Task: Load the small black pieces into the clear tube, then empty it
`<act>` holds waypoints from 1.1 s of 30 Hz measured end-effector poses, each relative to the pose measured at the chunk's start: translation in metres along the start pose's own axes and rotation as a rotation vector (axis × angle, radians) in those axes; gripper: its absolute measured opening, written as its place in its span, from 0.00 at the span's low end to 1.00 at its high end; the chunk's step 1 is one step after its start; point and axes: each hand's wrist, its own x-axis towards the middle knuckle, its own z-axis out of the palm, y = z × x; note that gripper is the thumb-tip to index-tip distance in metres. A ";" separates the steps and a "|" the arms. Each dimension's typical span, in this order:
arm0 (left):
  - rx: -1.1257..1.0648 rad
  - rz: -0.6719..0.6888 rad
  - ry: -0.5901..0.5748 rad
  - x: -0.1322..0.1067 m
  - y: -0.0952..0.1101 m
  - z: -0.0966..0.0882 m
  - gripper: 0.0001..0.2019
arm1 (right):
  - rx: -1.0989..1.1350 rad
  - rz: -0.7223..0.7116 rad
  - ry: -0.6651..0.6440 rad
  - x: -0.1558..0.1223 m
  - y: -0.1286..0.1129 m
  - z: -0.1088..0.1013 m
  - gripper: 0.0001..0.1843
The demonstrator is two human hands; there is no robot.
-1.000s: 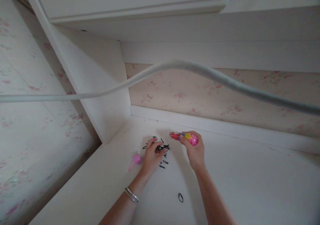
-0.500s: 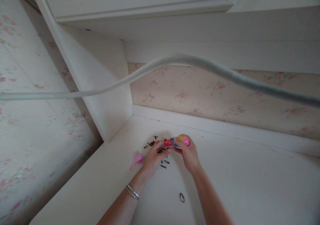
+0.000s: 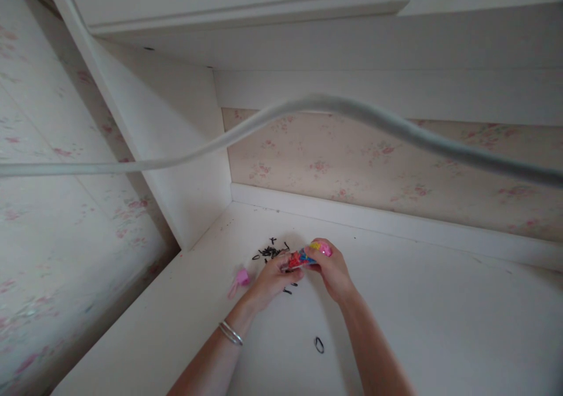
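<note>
A clear bottle [image 3: 299,259] filled with small red, blue, yellow and pink bands lies nearly level between my hands, above the white desktop. My right hand [image 3: 333,273] is closed round its pink and yellow end. At its red end the fingers of my left hand [image 3: 271,280] are closed, thumb below; whether they also pinch a band is hidden. Small black rubber bands [image 3: 268,251] lie in a loose pile just beyond my left hand, and a few more lie under it. A pink cap with a strap [image 3: 242,277] rests left of my left hand.
One black rubber band [image 3: 319,345] lies apart, nearer to me on the white desktop [image 3: 422,314]. A pale cable [image 3: 316,104] crosses the view in front of the shelf. A white side panel [image 3: 185,208] and an overhead cabinet [image 3: 246,0] enclose the desk corner.
The bottle's red end has tipped down slightly, and my left hand has shifted a little down with it. More of the black band pile now shows beyond my left fingers.
</note>
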 end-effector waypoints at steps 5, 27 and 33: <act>-0.072 -0.073 0.033 -0.002 -0.002 0.000 0.21 | 0.043 -0.010 0.072 0.006 -0.001 -0.014 0.18; 0.224 0.167 0.451 0.014 -0.032 -0.014 0.12 | -0.281 -0.285 0.220 0.009 -0.001 -0.015 0.30; 0.294 0.205 0.452 0.014 -0.025 -0.014 0.07 | -0.301 -0.286 0.232 0.010 -0.001 -0.014 0.29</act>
